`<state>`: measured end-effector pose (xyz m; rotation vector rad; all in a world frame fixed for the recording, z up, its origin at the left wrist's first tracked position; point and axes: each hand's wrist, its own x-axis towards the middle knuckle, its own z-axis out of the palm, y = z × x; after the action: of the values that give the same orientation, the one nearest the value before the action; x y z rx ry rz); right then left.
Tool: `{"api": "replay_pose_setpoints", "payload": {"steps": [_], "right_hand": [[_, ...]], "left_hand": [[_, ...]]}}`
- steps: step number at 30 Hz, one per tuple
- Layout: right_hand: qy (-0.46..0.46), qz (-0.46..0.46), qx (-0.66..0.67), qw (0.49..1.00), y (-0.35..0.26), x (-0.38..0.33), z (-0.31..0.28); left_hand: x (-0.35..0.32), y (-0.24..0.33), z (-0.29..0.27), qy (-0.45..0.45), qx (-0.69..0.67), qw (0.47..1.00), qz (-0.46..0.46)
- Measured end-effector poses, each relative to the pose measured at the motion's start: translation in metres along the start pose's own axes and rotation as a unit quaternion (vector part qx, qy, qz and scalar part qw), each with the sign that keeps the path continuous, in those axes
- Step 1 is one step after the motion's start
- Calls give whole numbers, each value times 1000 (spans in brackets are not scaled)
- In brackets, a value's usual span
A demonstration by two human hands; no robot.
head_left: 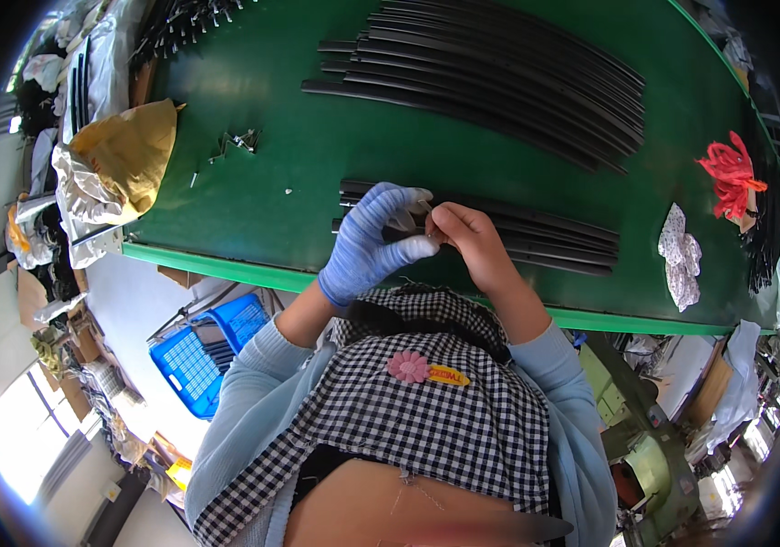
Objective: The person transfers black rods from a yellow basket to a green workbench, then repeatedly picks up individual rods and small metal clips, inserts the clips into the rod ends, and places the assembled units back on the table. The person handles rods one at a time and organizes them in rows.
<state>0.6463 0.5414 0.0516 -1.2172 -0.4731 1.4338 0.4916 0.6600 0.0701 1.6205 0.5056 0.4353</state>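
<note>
Over the near edge of the green table my two hands meet. My left hand (373,239), in a blue-and-white knitted glove, curves its thumb and fingers around a small metal piece (425,207), touching it at the fingertips. Bare, my right hand (468,239) pinches that same piece between thumb and fingers; most of it is hidden, so its exact kind does not show. Beneath both hands lies a short row of black bars (554,237). Farther left on the table are several small metal parts (244,139), perhaps screws or pins.
A large bundle of long black strips (499,77) spreads across the far side of the green table (271,201). A yellow-brown sack (130,155) is at the left edge. At right lie a patterned cloth (679,255) and red ties (733,178). A blue crate (191,365) stands below left.
</note>
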Motion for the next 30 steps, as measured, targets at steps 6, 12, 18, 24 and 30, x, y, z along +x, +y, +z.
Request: {"api": "replay_pose_setpoints", "payload": {"steps": [6,12,18,24,30], "right_hand": [[70,33,-4,997,1,15,-9],[316,28,161,935,0,27,-49],[340,-62,397,850,5,27,-121],[270,-262,464,802,-22,0,-164],[161,-319,80,930,-147,-68,-121]], "left_hand": [[66,-41,-48,219,-25,975,42],[119,-106,-142,293,-29,928,-227],[67,-42,-109,210,-193,940,-189],[-4,-9,-68,93,-177,971,-133],[8,21,-52,135,-133,981,-30]]}}
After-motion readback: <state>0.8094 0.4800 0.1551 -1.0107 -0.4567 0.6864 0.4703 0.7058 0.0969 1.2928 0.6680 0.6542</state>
